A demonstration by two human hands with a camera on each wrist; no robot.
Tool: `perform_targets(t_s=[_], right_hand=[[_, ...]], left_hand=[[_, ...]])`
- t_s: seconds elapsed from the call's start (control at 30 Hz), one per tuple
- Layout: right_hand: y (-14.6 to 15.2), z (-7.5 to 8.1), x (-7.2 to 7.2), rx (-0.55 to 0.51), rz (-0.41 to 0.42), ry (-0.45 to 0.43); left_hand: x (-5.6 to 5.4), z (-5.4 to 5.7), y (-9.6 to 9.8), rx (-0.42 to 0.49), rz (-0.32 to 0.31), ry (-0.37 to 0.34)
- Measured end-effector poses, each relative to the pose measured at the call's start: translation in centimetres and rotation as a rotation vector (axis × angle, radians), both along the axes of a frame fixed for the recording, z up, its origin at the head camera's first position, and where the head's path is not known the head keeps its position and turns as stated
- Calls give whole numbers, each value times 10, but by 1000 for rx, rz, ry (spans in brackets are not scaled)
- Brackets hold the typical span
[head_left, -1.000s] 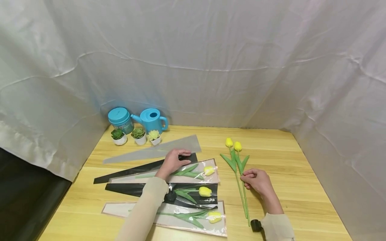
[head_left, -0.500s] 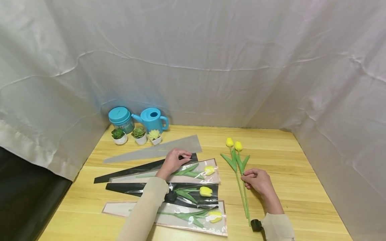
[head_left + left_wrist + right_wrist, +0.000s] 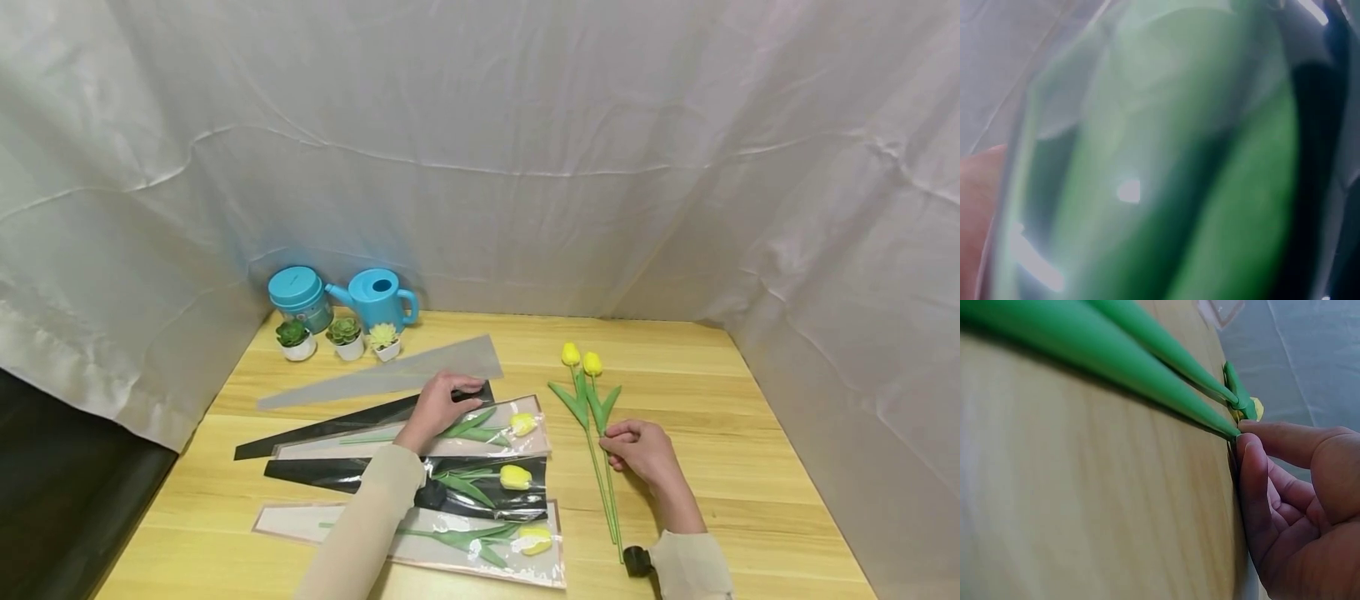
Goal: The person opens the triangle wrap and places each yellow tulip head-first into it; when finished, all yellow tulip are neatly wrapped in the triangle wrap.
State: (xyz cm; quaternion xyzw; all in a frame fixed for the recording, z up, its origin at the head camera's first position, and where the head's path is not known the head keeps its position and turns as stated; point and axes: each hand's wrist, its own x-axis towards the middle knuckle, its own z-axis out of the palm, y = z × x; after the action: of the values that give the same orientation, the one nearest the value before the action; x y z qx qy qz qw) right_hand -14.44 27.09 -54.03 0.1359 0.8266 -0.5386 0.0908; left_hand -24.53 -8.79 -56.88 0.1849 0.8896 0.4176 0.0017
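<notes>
My left hand point(image 3: 441, 407) rests with spread thumb and fingers on the wide end of a flat black flower sleeve point(image 3: 330, 427). Just below it lies a yellow tulip point(image 3: 522, 424) in a clear, pink-edged sleeve. My right hand point(image 3: 642, 450) pinches the green stem of the right one of two loose yellow tulips point(image 3: 592, 364), lying side by side; the right wrist view shows thumb and forefinger point(image 3: 1279, 434) on that stem point(image 3: 1210, 419). The left wrist view is mostly filled by blurred green leaves point(image 3: 1247, 206) behind shiny film.
Under my left forearm lie two more sleeved tulips, one black-backed point(image 3: 514, 477) and one pink-edged point(image 3: 535, 540). A grey sleeve point(image 3: 450, 362) lies farther back. Behind it stand a blue watering can point(image 3: 375, 298), a blue-lidded jar point(image 3: 298, 292) and small potted succulents point(image 3: 345, 337).
My left hand has shifted slightly to the right, and the black-backed sleeve with its tulip has slid a little right too. My right hand stays on the stem.
</notes>
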Motion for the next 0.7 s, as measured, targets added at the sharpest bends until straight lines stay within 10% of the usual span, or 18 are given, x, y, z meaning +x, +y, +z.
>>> perform_targets(t_s=[0.53,0.7], right_hand=[[0,0,0,-8,-9,-3],[0,0,0,-7,-7,-1]], left_hand=[[1,-3,-6,202,35,-93],[-1,0,0,101,-19,-58]])
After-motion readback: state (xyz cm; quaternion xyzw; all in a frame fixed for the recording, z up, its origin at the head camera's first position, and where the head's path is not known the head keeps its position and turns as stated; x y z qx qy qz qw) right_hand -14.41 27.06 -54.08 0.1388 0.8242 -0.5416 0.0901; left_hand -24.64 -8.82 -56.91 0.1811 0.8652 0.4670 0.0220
